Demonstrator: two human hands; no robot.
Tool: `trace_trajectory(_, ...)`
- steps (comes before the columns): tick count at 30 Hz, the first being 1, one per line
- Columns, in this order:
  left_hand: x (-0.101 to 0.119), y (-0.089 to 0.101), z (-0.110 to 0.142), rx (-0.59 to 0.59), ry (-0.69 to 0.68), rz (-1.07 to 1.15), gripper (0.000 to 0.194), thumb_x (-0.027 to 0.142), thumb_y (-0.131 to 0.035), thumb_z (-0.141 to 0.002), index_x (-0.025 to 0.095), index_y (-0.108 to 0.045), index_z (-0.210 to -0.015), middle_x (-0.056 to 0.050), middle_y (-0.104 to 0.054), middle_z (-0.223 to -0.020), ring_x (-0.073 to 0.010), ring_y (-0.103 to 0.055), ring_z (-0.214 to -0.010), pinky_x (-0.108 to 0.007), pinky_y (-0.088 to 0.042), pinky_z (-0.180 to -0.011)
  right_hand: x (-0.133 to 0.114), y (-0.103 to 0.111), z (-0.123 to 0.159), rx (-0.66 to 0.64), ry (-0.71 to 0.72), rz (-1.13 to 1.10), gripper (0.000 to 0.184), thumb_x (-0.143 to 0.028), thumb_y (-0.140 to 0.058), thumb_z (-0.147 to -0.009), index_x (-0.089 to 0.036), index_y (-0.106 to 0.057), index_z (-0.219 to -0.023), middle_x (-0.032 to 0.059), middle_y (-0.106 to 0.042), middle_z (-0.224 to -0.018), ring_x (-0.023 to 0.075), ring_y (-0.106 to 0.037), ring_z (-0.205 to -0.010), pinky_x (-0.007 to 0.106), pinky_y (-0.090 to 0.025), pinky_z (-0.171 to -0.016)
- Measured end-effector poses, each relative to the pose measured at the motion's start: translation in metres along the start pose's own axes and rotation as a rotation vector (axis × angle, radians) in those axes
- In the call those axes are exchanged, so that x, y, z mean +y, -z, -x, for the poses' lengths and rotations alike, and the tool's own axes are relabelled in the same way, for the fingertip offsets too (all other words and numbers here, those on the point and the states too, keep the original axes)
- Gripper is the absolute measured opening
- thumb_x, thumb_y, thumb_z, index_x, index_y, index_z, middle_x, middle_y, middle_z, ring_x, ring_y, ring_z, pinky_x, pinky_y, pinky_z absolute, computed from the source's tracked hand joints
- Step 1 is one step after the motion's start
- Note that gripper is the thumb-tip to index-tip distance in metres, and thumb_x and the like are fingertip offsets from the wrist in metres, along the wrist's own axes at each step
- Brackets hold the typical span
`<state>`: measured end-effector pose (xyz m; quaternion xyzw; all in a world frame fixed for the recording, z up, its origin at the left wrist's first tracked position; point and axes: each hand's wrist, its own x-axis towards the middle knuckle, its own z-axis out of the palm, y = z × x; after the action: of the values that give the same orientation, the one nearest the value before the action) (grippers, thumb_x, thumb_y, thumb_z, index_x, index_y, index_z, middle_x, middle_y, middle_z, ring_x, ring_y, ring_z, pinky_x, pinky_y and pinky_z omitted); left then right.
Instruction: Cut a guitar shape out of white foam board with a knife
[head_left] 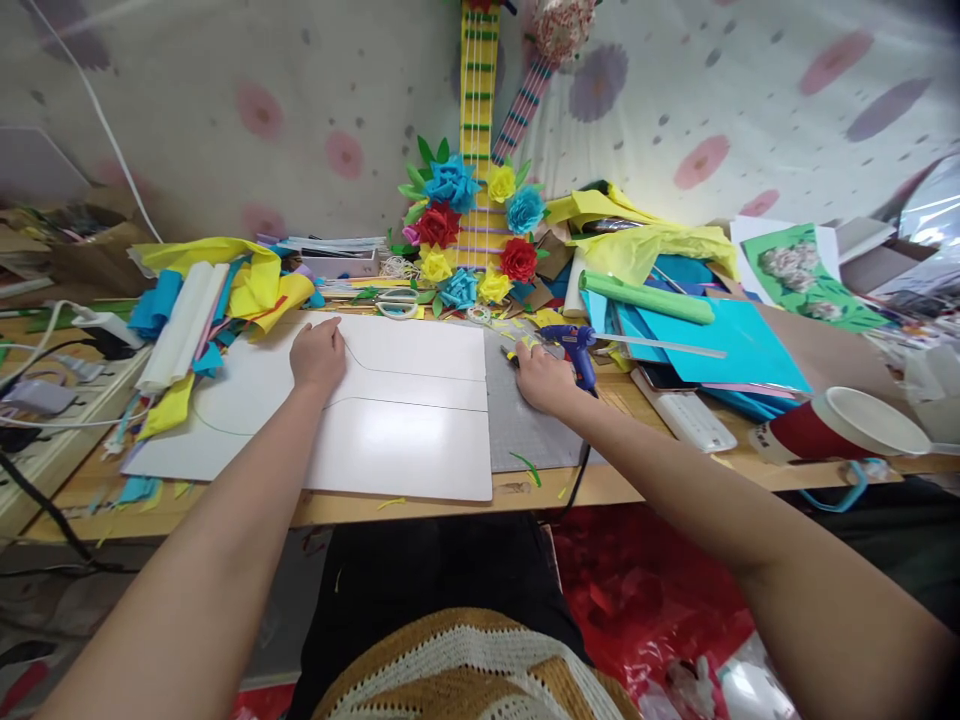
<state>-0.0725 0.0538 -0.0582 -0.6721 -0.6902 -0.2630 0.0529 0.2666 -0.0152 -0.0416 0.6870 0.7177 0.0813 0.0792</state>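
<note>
A white board (420, 450) with curved drawn outlines lies flat at the table's front edge. My left hand (319, 358) is on its far part, fingers curled at the board's edge. To the right of the board, over a grey cutting mat (536, 435), my right hand (546, 378) has its fingers closed around a yellow-and-black utility knife (510, 355), mostly covered by the hand. Just beyond that hand lies a blue glue gun (576, 350) with a long glue stick in its back. Scissors (397, 302) rest behind the board.
A yellow paper guitar (480, 225) with paper flowers stands against the wall. Paper rolls (184, 325) lie at left beside a power strip (75, 430). Blue sheets (735, 340), a white power bank-like box (690, 420) and a tipped-looking paper cup (840, 425) are at right.
</note>
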Motion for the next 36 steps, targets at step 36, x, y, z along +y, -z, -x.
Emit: trace_trajectory(36,-0.006,0.009,0.045,-0.351,-0.130,0.067,0.044,0.021,-0.026,-0.092,0.020,-0.049,-0.129,-0.002,-0.043,-0.140,-0.0142,-0.033,-0.133,-0.036,-0.022,-0.113,-0.141,0.058,-0.022,-0.070,0.654,-0.218,0.035,-0.044,-0.033,-0.091,-0.020,-0.053,-0.108,0.0088,-0.067,-0.100,0.0218,-0.062,-0.087,0.027,-0.038,-0.064)
